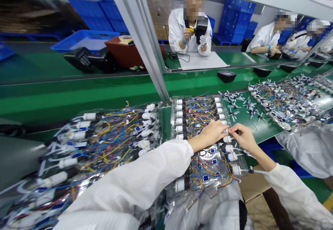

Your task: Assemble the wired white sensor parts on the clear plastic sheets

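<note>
My left hand (212, 133) reaches across a clear plastic tray (194, 153), its fingers closed on a white cylindrical part in the right-hand row. Thumb and fingertips of my right hand (243, 138) are pinched at the outer end of that same part, touching or nearly touching the left fingertips. What the right fingers hold is too small to make out. White cylinders (229, 148) with black ends line both sides of the tray. Between them run thin yellow, blue and red wires (197, 110) and small blue-and-white pieces (205, 177). A white tube (256, 171) sticks out from the nearest right cylinder.
At left lies another wired batch (104, 143). Loose short tubes with black bits (251, 107) are scattered on the green bench (270, 129); more parts (288, 98) lie right. A metal post (145, 46) rises ahead. Co-workers (191, 32) sit opposite.
</note>
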Motion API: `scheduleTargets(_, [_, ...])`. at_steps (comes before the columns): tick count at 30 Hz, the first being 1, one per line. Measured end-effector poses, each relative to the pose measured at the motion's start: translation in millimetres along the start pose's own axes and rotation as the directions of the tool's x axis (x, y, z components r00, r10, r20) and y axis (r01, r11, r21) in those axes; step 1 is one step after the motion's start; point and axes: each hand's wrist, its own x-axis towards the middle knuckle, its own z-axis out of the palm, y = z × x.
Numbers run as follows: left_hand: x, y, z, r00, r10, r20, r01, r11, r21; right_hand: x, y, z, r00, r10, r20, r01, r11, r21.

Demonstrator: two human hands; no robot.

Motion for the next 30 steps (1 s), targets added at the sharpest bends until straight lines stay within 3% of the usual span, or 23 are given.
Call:
scheduleTargets(4, [1.0,1.8,-2.6,1.0,-0.002,-0.02,0.002,1.0,0.02,0.6,-10.7,-13.9,0.996,-0.087,-0.02,0.086,0.994,-0.067])
scheduleTargets(8, [1.4,5.2,-6.4,1.0,-0.012,0.01,0.012,0.999,0.045,3.1,-11.8,-21.1,1.0,0.004,-0.01,-0.005,0.998,-0.056])
scheduleTargets(11, [1.2,6.2,-7.3,1.0,-0.024,0.008,0.024,0.998,0.061,3.3,-10.0,-17.9,0.997,0.061,0.047,-0.06,0.998,-0.023])
scheduleTargets(16, [1.2,5.9,-7.0,1.0,-0.007,0.015,0.006,0.997,0.075,0.5,-7.7,-8.2,0.992,0.121,-0.036,-0.12,0.993,0.007])
scheduleTargets(21, [2.1,7.5,-8.3,0.999,-0.028,0.038,0.025,0.996,0.082,-0.6,-4.7,-4.2,0.986,0.162,-0.038,-0.161,0.987,0.03])
scheduleTargets(30, [2.7,7.9,-7.6,0.998,-0.015,0.054,0.011,0.997,0.081,3.2,-4.1,-3.2,0.993,0.117,-0.004,-0.117,0.993,-0.022])
